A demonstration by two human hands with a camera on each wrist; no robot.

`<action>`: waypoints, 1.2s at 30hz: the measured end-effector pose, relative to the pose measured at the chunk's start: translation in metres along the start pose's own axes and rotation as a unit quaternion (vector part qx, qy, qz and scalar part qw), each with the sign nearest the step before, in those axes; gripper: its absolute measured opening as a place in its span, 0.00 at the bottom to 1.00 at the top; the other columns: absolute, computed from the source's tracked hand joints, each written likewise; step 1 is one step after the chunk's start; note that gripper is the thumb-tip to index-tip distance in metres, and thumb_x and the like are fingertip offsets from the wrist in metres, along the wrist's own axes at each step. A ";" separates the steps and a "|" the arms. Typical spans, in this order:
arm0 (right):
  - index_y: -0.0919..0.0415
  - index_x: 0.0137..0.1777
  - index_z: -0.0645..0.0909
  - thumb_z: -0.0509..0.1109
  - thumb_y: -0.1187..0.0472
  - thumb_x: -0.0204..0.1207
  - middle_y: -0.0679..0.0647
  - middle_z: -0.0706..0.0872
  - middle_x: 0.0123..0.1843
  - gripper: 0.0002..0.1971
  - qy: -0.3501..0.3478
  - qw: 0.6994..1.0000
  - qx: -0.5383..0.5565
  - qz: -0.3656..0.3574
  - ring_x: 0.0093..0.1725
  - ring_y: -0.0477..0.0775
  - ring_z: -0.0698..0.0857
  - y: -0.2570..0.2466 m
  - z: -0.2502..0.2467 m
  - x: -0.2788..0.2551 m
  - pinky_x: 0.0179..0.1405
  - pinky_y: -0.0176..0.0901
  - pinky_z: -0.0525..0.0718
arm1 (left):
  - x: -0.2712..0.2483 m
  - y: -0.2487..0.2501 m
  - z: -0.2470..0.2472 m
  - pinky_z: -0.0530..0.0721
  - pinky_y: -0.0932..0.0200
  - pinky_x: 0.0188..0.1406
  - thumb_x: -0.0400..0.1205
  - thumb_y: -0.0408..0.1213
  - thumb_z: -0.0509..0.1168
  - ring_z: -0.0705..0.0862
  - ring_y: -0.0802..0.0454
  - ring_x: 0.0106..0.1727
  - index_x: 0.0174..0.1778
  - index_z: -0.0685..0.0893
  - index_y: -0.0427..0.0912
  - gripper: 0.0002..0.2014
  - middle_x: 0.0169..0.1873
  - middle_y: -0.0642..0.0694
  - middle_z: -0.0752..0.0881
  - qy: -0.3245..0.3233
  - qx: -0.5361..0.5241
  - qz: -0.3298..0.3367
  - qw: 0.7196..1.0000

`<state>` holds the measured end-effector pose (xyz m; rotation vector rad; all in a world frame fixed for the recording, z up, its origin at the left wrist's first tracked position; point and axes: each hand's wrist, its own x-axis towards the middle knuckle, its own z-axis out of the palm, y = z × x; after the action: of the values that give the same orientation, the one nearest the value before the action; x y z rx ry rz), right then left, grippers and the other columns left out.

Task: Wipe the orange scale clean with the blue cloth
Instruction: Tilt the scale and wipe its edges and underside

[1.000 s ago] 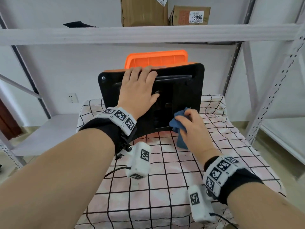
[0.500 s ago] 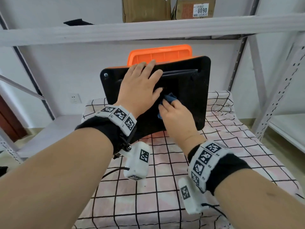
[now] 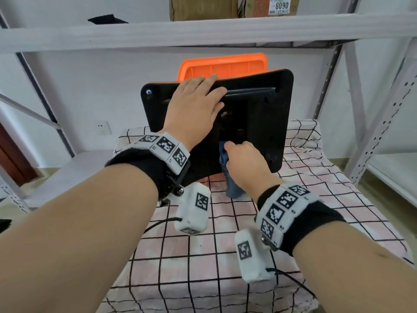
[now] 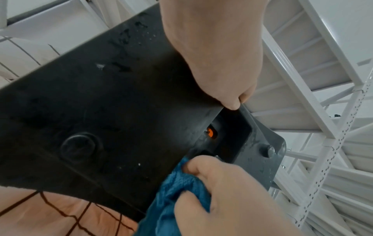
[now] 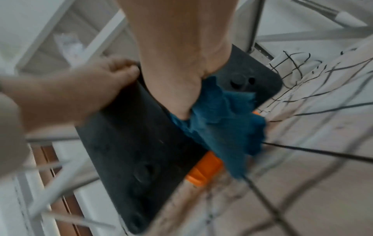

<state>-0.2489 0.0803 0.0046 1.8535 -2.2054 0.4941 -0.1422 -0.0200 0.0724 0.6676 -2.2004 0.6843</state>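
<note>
The orange scale [image 3: 266,123] stands tipped on its edge on the table, its black underside towards me and its orange top [image 3: 223,66] showing behind. My left hand [image 3: 198,96] lies on the underside with its fingers curled over the upper edge, holding it upright. My right hand [image 3: 234,152] grips the bunched blue cloth [image 3: 232,186] and presses it against the lower middle of the underside. The left wrist view shows the cloth [image 4: 177,191] on the black base [image 4: 101,103]. In the blurred right wrist view the cloth [image 5: 226,118] hangs down over the scale's lower edge.
A pink checked cover [image 3: 225,256] drapes the table. Grey metal shelving surrounds it: a shelf beam [image 3: 203,30] overhead with cardboard boxes [image 3: 203,7] on it, and a perforated upright [image 3: 383,123] at the right. A wall socket [image 3: 103,127] sits at the back left.
My right hand carried the cloth from the lower right of the underside up to its middle, then down to the lower middle. My left hand has kept its hold on the top edge.
</note>
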 end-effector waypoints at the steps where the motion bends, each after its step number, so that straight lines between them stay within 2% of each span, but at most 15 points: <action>1: 0.62 0.64 0.72 0.60 0.64 0.80 0.60 0.82 0.52 0.13 -0.023 1.000 0.007 0.006 0.52 0.58 0.80 -0.001 -0.004 0.000 0.43 0.45 0.78 | 0.001 0.000 -0.001 0.67 0.42 0.73 0.85 0.44 0.57 0.75 0.36 0.72 0.67 0.81 0.44 0.17 0.73 0.40 0.76 -0.006 -0.005 -0.003 1.000; 4: 0.60 0.62 0.74 0.62 0.62 0.79 0.57 0.83 0.53 0.12 -0.054 0.997 0.058 0.014 0.51 0.56 0.82 0.004 -0.011 -0.002 0.46 0.45 0.81 | 0.000 0.001 -0.002 0.70 0.41 0.71 0.84 0.43 0.56 0.76 0.35 0.70 0.65 0.82 0.44 0.18 0.71 0.39 0.78 -0.008 -0.001 0.001 1.000; 8: 0.55 0.71 0.71 0.63 0.60 0.80 0.55 0.82 0.58 0.20 -0.005 0.997 0.072 0.004 0.58 0.56 0.79 0.001 -0.002 -0.015 0.57 0.48 0.81 | -0.001 0.007 -0.001 0.62 0.42 0.76 0.86 0.41 0.56 0.71 0.35 0.75 0.68 0.80 0.43 0.17 0.74 0.38 0.74 -0.015 -0.002 -0.011 1.000; 13: 0.56 0.62 0.76 0.64 0.58 0.78 0.54 0.82 0.53 0.13 -0.026 0.999 0.036 0.003 0.58 0.55 0.78 0.002 0.004 -0.015 0.54 0.46 0.79 | -0.011 0.007 0.001 0.61 0.43 0.78 0.86 0.44 0.51 0.69 0.36 0.77 0.69 0.79 0.44 0.20 0.75 0.37 0.73 -0.004 0.014 0.000 1.000; 15: 0.58 0.58 0.79 0.66 0.60 0.74 0.55 0.83 0.51 0.13 0.067 0.996 0.063 -0.023 0.55 0.57 0.79 0.005 -0.012 -0.011 0.52 0.48 0.78 | -0.012 0.006 0.000 0.61 0.44 0.78 0.85 0.44 0.51 0.69 0.36 0.77 0.70 0.79 0.45 0.21 0.76 0.35 0.71 -0.005 0.013 -0.001 1.000; 18: 0.64 0.57 0.81 0.69 0.68 0.68 0.61 0.83 0.52 0.16 0.276 0.954 0.100 -0.067 0.49 0.62 0.79 0.004 -0.041 0.003 0.52 0.51 0.77 | -0.013 0.003 -0.006 0.58 0.45 0.78 0.82 0.36 0.52 0.65 0.35 0.79 0.72 0.77 0.43 0.22 0.78 0.33 0.67 0.005 -0.004 0.022 1.000; 21: 0.66 0.53 0.81 0.67 0.71 0.70 0.62 0.80 0.51 0.11 0.280 0.952 0.092 -0.078 0.49 0.63 0.79 0.006 -0.056 0.019 0.47 0.57 0.80 | -0.029 -0.002 -0.017 0.55 0.44 0.79 0.82 0.36 0.60 0.64 0.36 0.80 0.73 0.75 0.42 0.22 0.79 0.34 0.65 0.045 0.023 0.024 0.998; 24: 0.66 0.54 0.81 0.65 0.72 0.72 0.61 0.78 0.54 0.12 0.273 0.952 0.133 -0.047 0.52 0.61 0.78 0.010 -0.055 0.026 0.47 0.53 0.80 | -0.065 -0.008 -0.027 0.46 0.46 0.81 0.79 0.49 0.64 0.54 0.37 0.82 0.81 0.61 0.44 0.35 0.81 0.34 0.56 0.063 -0.008 -0.099 0.993; 26: 0.65 0.58 0.81 0.65 0.71 0.74 0.60 0.78 0.56 0.13 0.275 0.948 0.158 -0.021 0.54 0.60 0.78 0.007 -0.049 0.031 0.50 0.49 0.79 | -0.092 -0.010 -0.022 0.48 0.49 0.79 0.76 0.54 0.67 0.49 0.39 0.83 0.83 0.50 0.45 0.45 0.83 0.36 0.48 0.016 -0.151 -0.271 0.951; 27: 0.64 0.59 0.81 0.65 0.69 0.75 0.60 0.77 0.56 0.13 0.278 0.946 0.169 -0.010 0.54 0.59 0.79 0.004 -0.044 0.033 0.51 0.47 0.79 | -0.103 -0.009 -0.015 0.51 0.51 0.78 0.75 0.54 0.69 0.50 0.42 0.83 0.84 0.47 0.48 0.48 0.83 0.39 0.48 -0.028 -0.248 -0.351 0.903; 29: 0.63 0.61 0.81 0.66 0.65 0.77 0.59 0.77 0.56 0.13 0.285 0.939 0.191 0.001 0.52 0.57 0.80 -0.002 -0.032 0.036 0.51 0.46 0.81 | -0.119 -0.001 0.002 0.67 0.52 0.75 0.76 0.54 0.69 0.66 0.47 0.78 0.82 0.52 0.51 0.43 0.78 0.46 0.65 -0.074 -0.401 -0.427 0.807; 30: 0.62 0.63 0.81 0.66 0.64 0.77 0.59 0.76 0.56 0.14 0.289 0.938 0.193 0.006 0.52 0.56 0.80 -0.005 -0.025 0.034 0.50 0.47 0.81 | -0.125 0.005 0.010 0.75 0.56 0.67 0.78 0.52 0.67 0.73 0.50 0.72 0.80 0.58 0.48 0.37 0.69 0.50 0.74 -0.078 -0.429 -0.443 0.783; 32: 0.60 0.67 0.80 0.66 0.65 0.77 0.59 0.77 0.57 0.18 0.306 0.932 0.195 0.023 0.53 0.55 0.79 -0.010 -0.011 0.029 0.47 0.45 0.81 | -0.133 0.013 0.019 0.74 0.67 0.51 0.82 0.48 0.65 0.78 0.55 0.61 0.74 0.67 0.45 0.26 0.56 0.56 0.78 -0.062 -0.431 -0.472 0.766; 34: 0.62 0.68 0.79 0.66 0.67 0.76 0.57 0.79 0.58 0.19 0.336 0.912 0.232 0.022 0.55 0.51 0.79 -0.014 0.003 0.022 0.50 0.38 0.79 | -0.137 0.014 0.025 0.70 0.76 0.42 0.82 0.48 0.64 0.77 0.60 0.53 0.71 0.70 0.46 0.22 0.50 0.59 0.78 -0.044 -0.432 -0.479 0.763; 36: 0.65 0.66 0.77 0.66 0.68 0.76 0.54 0.79 0.58 0.18 0.349 0.882 0.315 0.028 0.57 0.45 0.78 -0.019 0.017 0.012 0.56 0.28 0.76 | -0.136 0.013 0.027 0.72 0.75 0.42 0.82 0.50 0.64 0.78 0.61 0.52 0.69 0.72 0.46 0.21 0.50 0.59 0.79 -0.039 -0.434 -0.480 0.761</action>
<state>-0.2316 0.0599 -0.0044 1.4639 -1.6861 1.7396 -0.0814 0.0057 -0.0500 1.1220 -1.5975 -0.8595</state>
